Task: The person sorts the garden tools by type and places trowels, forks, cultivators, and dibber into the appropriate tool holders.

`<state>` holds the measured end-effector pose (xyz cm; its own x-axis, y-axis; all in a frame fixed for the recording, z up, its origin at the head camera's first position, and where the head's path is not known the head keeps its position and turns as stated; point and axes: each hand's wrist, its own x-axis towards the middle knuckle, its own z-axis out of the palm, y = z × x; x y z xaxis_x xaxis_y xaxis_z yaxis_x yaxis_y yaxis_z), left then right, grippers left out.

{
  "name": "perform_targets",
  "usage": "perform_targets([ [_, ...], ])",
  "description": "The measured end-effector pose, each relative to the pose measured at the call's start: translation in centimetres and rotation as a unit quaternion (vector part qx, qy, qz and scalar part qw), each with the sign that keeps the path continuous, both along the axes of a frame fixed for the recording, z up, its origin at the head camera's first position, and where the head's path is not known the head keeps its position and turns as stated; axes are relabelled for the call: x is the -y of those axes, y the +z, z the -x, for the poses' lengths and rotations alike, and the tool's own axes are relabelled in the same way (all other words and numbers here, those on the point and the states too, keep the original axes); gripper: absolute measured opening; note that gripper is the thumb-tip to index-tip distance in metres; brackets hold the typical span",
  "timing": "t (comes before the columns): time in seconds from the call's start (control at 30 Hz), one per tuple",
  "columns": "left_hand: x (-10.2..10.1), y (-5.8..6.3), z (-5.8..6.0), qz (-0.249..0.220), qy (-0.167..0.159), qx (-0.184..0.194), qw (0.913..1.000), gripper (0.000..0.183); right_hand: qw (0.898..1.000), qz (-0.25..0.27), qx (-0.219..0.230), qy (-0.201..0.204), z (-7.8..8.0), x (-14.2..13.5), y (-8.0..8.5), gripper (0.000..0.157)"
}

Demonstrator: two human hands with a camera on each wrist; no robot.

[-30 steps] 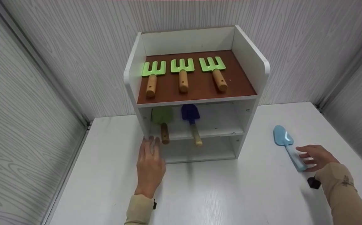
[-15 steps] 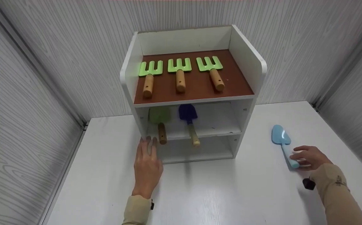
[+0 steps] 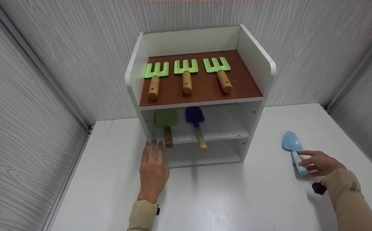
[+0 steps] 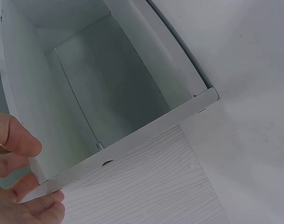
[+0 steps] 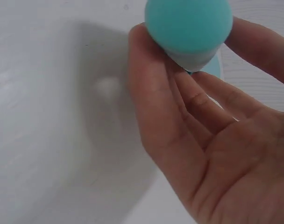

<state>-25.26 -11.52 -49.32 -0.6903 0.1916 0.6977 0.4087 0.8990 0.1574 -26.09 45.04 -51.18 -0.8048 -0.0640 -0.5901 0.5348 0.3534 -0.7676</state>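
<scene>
On the right of the table lies a light blue hand trowel; the fingers of my right hand curl around its handle. In the right wrist view its rounded turquoise handle end sits between thumb and fingers. My left hand grips the lower front edge of the shelf unit's left side panel, with fingers on both sides of the edge. Near it, a green trowel with a wooden handle and a dark blue trowel lie on the middle shelf, handles sticking out.
Three green hand forks lie on the brown top shelf of the white unit. The lowest compartment is beneath the trowels. Grey wood-grain walls stand behind and at both sides of the white table.
My right hand has moved in from beside the blue trowel and closed around its handle. The trowel's handle end has swung slightly left. My left hand stays on the shelf unit's edge.
</scene>
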Motion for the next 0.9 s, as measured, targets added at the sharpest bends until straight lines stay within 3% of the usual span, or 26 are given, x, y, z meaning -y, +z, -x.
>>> perform_targets([
  [0.13, 0.0, -0.3, 0.2, -0.006, -0.007, -0.025, 0.9996, 0.059, 1.000, -0.005, -0.008, 0.009, 0.0, 0.2, -0.1, 0.085],
  [0.57, 0.0, -0.2, 0.1, -0.002, -0.005, -0.009, 0.9999, 0.057, 0.999, -0.004, -0.043, 0.022, -0.3, 1.9, 0.2, 0.088],
  [0.9, 0.1, -0.3, 0.2, -0.003, -0.003, -0.009, 0.9999, 0.057, 0.995, 0.030, -0.092, 0.017, -0.5, 3.4, 1.2, 0.086],
])
